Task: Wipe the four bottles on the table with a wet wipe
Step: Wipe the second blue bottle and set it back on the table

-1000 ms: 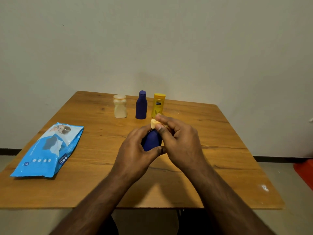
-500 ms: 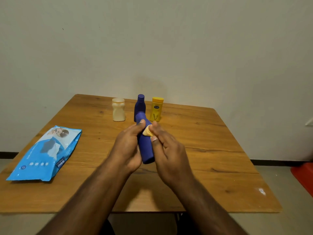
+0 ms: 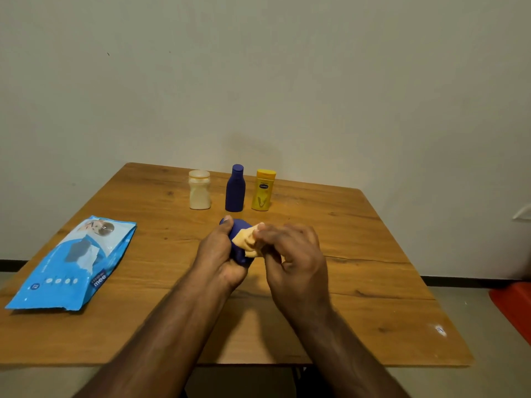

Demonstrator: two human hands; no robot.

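l hand [image 3: 221, 254] grips the dark blue bottle [image 3: 240, 239] over the table [image 3: 359, 254], fingers curled round it. r hand [image 3: 290, 254] pinches the wet wipe [image 3: 248, 239] against its side. prob mid-wipe on this one. 3 others stand upright in a row at the far edge: cream bottle [image 3: 199, 190], 2nd blue bottle [image 3: 235, 188], yellow bottle [image 3: 263, 190]; can't tell which are already wiped. wipes pack [image 3: 74, 262] lies well to the left. vs half a sec ago: held bottle was tilted w/ its length showing, now it's mostly hidden in the l hand, and the wipe has spread out more across it.
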